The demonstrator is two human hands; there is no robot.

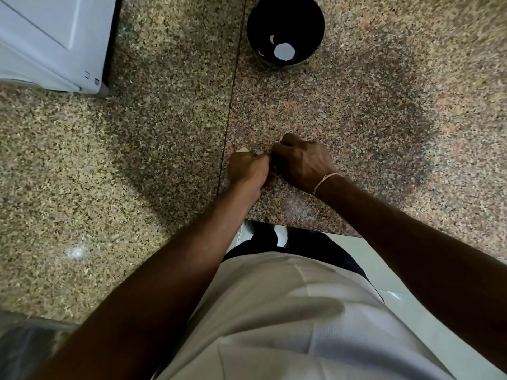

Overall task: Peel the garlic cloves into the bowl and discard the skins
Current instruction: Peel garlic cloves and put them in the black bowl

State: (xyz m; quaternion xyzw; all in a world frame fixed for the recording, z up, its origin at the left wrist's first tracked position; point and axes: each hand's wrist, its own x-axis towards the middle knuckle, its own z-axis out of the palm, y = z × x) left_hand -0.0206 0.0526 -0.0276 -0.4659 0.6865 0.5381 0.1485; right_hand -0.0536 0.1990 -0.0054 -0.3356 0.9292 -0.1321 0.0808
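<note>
While the round black bowl already holds a few pale pieces, left hand and right hand pinch a pale garlic clove together over the speckled granite counter; peeling looks mid-way, skins not yet discarded.

Garlic clove: pale, only a bit shows past my left hand, which is curled round it; right hand pinches at it too, both low over the worktop near the front edge. Bowl: dark, round, upright, at the far side, well apart from my hands. Inside: one round white piece plus a small pale sliver; can't tell if cloves or skins.
</note>
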